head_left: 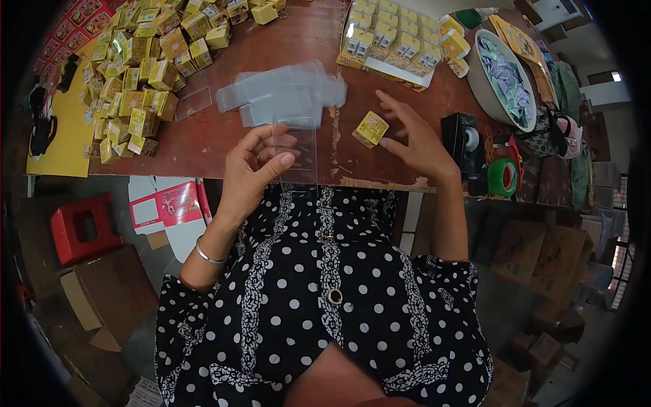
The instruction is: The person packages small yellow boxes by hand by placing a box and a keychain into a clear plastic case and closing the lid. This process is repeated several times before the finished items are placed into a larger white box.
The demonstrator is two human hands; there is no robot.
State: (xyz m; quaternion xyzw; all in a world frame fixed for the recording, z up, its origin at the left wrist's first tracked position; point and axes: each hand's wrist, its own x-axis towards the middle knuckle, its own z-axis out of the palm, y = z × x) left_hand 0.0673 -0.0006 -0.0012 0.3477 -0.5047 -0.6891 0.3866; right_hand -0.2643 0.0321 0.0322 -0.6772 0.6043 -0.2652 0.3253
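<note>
while the left hand (256, 163) pinches a clear sleeve (302, 159) over the near table edge (386, 183) | right hand (417, 139) nearer, fingers apart | yellow box (370, 129) just left of its thumb

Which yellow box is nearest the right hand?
The lone yellow box beside the right hand, on the table; the others are in or near the heap, or in or beside the carton.
</note>
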